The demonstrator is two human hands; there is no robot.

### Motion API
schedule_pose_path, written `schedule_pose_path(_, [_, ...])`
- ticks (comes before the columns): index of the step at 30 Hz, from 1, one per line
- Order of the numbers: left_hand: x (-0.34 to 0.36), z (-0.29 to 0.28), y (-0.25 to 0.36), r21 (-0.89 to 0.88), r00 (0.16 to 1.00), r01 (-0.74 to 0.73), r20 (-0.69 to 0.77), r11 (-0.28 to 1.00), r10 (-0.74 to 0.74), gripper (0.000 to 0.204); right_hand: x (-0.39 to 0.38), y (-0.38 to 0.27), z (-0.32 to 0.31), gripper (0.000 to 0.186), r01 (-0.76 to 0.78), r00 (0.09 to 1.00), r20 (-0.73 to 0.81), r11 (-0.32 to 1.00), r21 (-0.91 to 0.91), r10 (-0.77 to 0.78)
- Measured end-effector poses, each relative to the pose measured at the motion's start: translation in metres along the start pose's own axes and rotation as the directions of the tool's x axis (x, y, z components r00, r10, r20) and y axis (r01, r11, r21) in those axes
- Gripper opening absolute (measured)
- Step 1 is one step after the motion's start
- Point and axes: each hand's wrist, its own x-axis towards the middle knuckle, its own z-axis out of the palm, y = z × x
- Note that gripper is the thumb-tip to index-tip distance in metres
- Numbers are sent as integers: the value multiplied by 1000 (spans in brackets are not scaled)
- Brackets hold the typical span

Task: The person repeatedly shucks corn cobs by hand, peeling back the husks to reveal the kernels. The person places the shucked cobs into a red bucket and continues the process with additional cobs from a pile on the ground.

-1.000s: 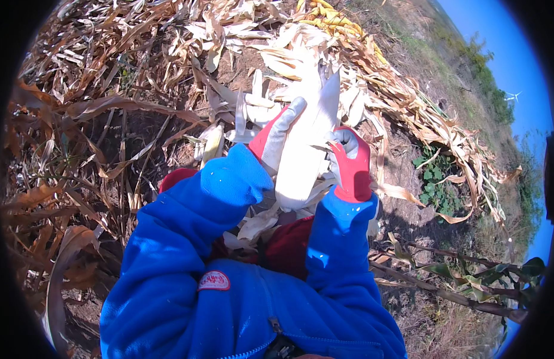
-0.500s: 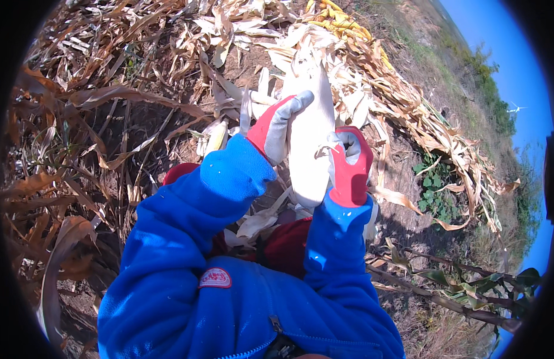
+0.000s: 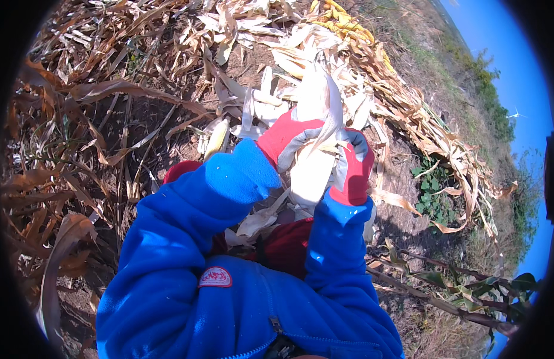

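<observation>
Matt, fuzzy blue fleece sleeves [image 3: 229, 197]; knitted cloth gloves with red rubbery coating on the left hand [image 3: 287, 139]; dry, papery pale corn husk [image 3: 316, 149].

Pale husks [image 3: 313, 173] hide the ear and both hands' fingers [image 3: 355, 140].

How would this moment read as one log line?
left hand: grips corn ear | right hand: grips same ear | husk: pale, partly on | ground: dry stalks

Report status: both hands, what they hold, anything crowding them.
Left hand and right hand, in red-and-grey work gloves, both clamped on pale dry-husked corn ear. Loose husk strip draped over gloves. Dry corn stalks all around.
</observation>
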Motion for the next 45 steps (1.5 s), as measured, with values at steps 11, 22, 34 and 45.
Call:
schedule_pose_path(11, [10, 9, 12, 785, 860, -95, -245, 612, 448, 71, 6, 12, 20, 43, 156, 987, -22, 979, -132, -160])
schedule_pose_path(22, [15, -3, 1, 499, 954, -101, -196, 861, 226, 79, 10, 5, 5, 24, -95, 964, -251, 995, -4, 91])
schedule_pose_path(34, [17, -19, 55, 91, 825, -233, -509, 968, 246, 60, 15, 2, -29, 33, 233, 913, -136, 763, -603, -385])
schedule_pose_path(45, [22, -77, 57, 11, 650, -442, -685, 897, 329, 34, 32, 19, -26, 49, 72, 997, -45, 903, 423, -59])
